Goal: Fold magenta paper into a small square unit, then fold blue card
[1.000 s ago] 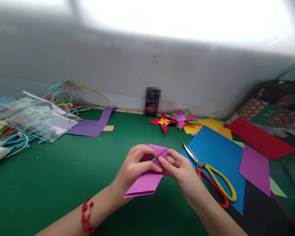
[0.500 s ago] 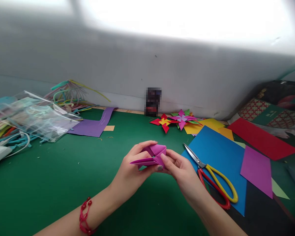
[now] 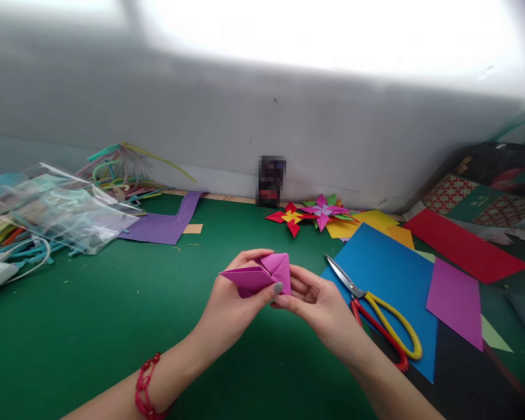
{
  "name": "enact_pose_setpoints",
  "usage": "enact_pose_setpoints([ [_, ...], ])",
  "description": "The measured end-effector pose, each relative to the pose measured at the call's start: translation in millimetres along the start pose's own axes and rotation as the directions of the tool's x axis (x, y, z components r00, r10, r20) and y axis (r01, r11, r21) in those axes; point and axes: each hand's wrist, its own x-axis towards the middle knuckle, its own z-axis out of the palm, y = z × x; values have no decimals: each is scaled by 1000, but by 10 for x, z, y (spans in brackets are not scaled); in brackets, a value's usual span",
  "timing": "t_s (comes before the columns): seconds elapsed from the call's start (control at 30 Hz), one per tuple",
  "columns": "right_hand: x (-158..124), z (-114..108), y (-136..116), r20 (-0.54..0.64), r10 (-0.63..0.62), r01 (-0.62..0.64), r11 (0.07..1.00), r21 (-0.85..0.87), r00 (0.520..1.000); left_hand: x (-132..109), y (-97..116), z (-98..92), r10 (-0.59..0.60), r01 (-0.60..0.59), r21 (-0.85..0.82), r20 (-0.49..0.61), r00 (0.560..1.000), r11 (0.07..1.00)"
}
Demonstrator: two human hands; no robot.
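Observation:
A folded magenta paper piece [image 3: 259,274] is held just above the green table [image 3: 91,315], in the middle of the view. My left hand [image 3: 236,306] grips it from below and behind, thumb pressed on its lower right corner. My right hand [image 3: 317,303] supports the piece's right side with curled fingers. A red bracelet [image 3: 145,388] circles my left wrist.
Scissors [image 3: 376,312] with yellow and red handles lie on a blue sheet [image 3: 389,274] to the right, beside a magenta sheet [image 3: 455,300] and a red sheet [image 3: 464,245]. Finished paper stars [image 3: 312,213] sit by the wall. Clear bags [image 3: 52,207] and a purple strip [image 3: 166,224] lie left.
The long flap that hung down toward me has been folded up, so the magenta piece is now compact. My left thumb has shifted onto its lower right corner.

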Motion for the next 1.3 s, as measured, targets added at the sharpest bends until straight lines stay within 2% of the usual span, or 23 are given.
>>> enact_pose_setpoints([
  [0.2, 3, -60, -68, -24, -23, 21, 998, -57, 999, -9, -43, 5, 114, -115, 33, 36, 993, 993],
  [0.3, 0, -93, -98, -33, -27, 24, 995, -96, 999, -25, -54, 17, 141, -139, 72, -26, 990, 988],
  [0.4, -3, -103, -105, -34, -26, 21, 992, -123, 999, -35, -48, 27, 120, -113, 79, -80, 990, 990],
  [0.7, -4, -112, -66, -75, -23, 6, 976, -220, 997, -49, -12, 52, 42, -43, -5, -133, 990, 999],
  [0.9, 2, -103, -35, -81, 5, -19, 985, -172, 997, -69, 7, 58, 66, -54, 64, -213, 975, 996],
  [1.0, -9, -116, -46, -88, 48, -62, 985, -160, 995, -31, 19, 5, 10, 0, 63, -148, 989, 998],
  [1.17, -13, -145, -63, -85, 82, -96, 980, -175, 993, 63, 19, -99, -125, 125, -43, -20, 992, 991],
  [1.3, 4, -145, -59, -82, 89, -104, 973, -207, 993, 92, 30, -136, -223, 220, -105, -18, 975, 970],
])
